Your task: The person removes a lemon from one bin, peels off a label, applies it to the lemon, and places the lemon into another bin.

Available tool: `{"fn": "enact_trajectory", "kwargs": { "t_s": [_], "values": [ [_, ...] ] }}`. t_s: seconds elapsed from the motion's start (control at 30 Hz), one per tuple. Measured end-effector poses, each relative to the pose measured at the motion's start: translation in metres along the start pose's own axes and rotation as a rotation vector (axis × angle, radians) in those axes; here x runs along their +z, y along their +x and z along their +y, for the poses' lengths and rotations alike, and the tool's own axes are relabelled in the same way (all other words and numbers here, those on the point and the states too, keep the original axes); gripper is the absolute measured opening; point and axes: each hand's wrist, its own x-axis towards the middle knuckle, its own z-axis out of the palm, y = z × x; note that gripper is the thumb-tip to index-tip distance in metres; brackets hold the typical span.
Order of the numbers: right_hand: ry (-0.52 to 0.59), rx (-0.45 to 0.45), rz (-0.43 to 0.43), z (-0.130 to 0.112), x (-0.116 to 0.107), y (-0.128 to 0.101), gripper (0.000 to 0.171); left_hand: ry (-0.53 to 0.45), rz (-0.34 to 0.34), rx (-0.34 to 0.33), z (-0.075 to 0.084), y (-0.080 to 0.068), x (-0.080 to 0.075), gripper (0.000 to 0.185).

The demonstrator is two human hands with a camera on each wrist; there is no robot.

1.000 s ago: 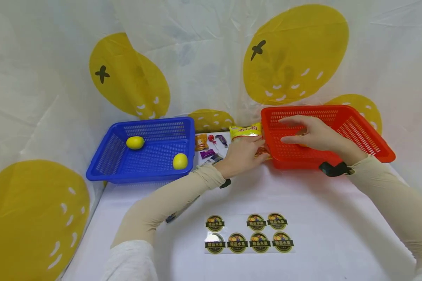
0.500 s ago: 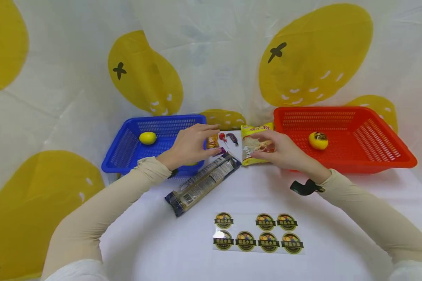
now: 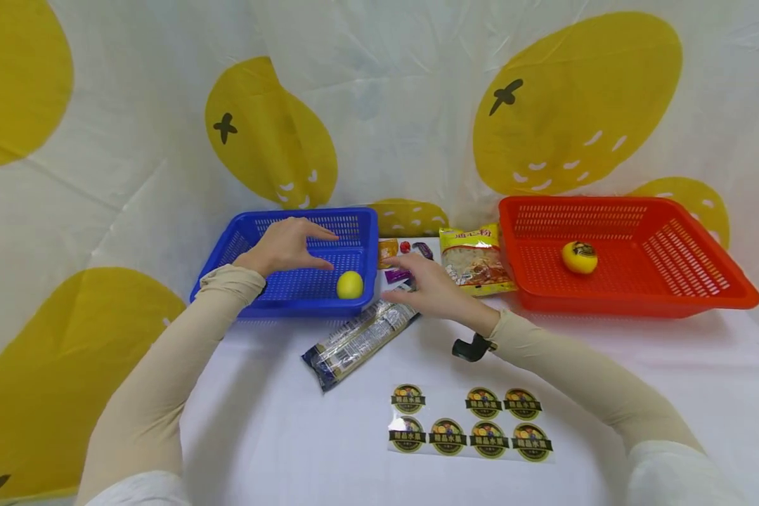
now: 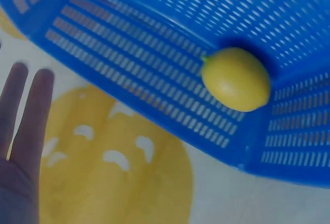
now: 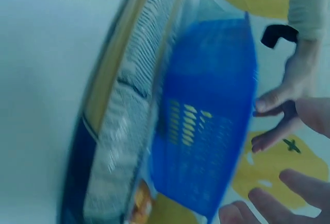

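My left hand point(image 3: 284, 246) is over the blue basket point(image 3: 211, 261), thumb and fingers apart and holding nothing. A lemon point(image 3: 350, 285) lies in the basket's near right corner. One lemon point(image 4: 236, 79) shows against the basket wall in the left wrist view; in the head view my left hand covers the basket's left part. To the right, my right hand point(image 3: 439, 289) hangs above a long dark-ended packet point(image 3: 354, 344), fingers spread, nothing in them. A yellow fruit point(image 3: 575, 263) bearing a dark round sticker sits in the red basket point(image 3: 613, 303).
A yellow food bag point(image 3: 474, 263) leans near the red basket. Small sweets stand between the baskets: an orange packet point(image 3: 387, 251), a red lollipop point(image 3: 405, 247) and purple wrappers point(image 3: 397, 275). A sheet of round stickers point(image 3: 449, 418) lies in front on the white table.
My left hand has moved left, from the yellow bag to above the blue basket. My right hand has travelled left from the red basket, past the yellow bag, uncovering the stickered fruit.
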Motion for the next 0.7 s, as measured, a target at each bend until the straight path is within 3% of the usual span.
{"fn": "enact_trajectory", "kwargs": {
  "t_s": [0.23, 0.47, 0.7],
  "values": [
    [-0.007, 0.050, 0.002, 0.003, 0.032, 0.013, 0.071, 0.000, -0.136, -0.079, -0.009, 0.013, 0.016, 0.073],
    [-0.010, 0.069, 0.016, 0.005, 0.042, 0.018, 0.072, -0.061, -0.280, -0.064, -0.003, 0.027, 0.036, 0.080],
    [-0.007, 0.063, 0.016, 0.006, 0.046, 0.022, 0.073, -0.143, -0.367, -0.068, 0.003, 0.035, 0.051, 0.082]
  ]
}}
